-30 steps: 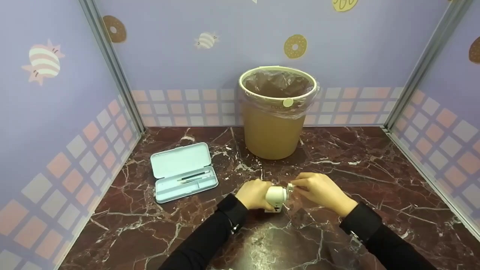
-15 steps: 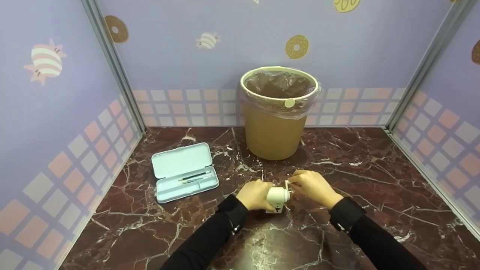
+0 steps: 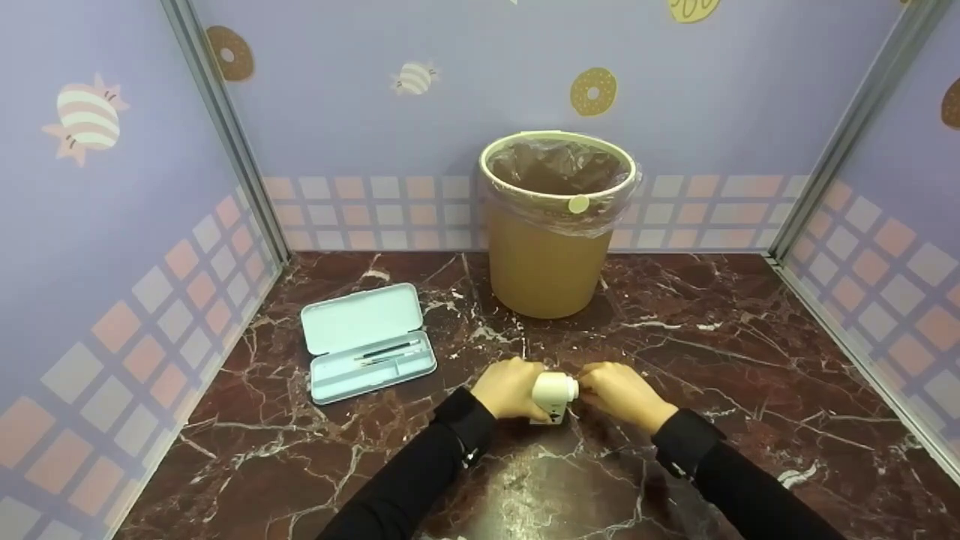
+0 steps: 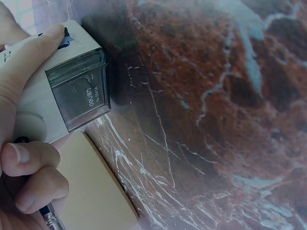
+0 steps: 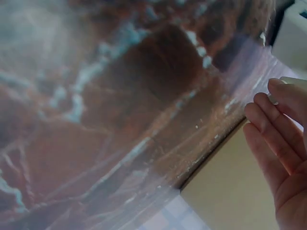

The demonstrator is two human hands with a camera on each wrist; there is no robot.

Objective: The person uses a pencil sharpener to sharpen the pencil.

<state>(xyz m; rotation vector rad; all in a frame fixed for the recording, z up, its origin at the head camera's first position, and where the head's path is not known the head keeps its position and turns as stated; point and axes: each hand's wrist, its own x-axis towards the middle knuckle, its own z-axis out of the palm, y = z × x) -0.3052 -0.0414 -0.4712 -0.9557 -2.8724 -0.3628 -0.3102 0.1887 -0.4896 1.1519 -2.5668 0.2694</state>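
One sharpener (image 3: 553, 391) sat at near ctr of the worktop (image 3: 697, 337), L hand (image 3: 510, 388) clamped round it and a pencil (image 4: 53, 220), prob. to brace both, since R hand (image 3: 621, 394) pinched the crank knob (image 5: 273, 99), likely for turning. Open pencil case (image 3: 363, 321) sat left, prob. out of the way.

Lilac walls (image 3: 322, 127) around a marbled tabletop (image 3: 750, 337)

Sharpener (image 3: 552, 391) smooth plastic; drawer (image 4: 79, 93) glossy, see-through. Tabletop (image 3: 750, 337) polished, marble-look. Bin liner (image 3: 604, 214) crinkled film.
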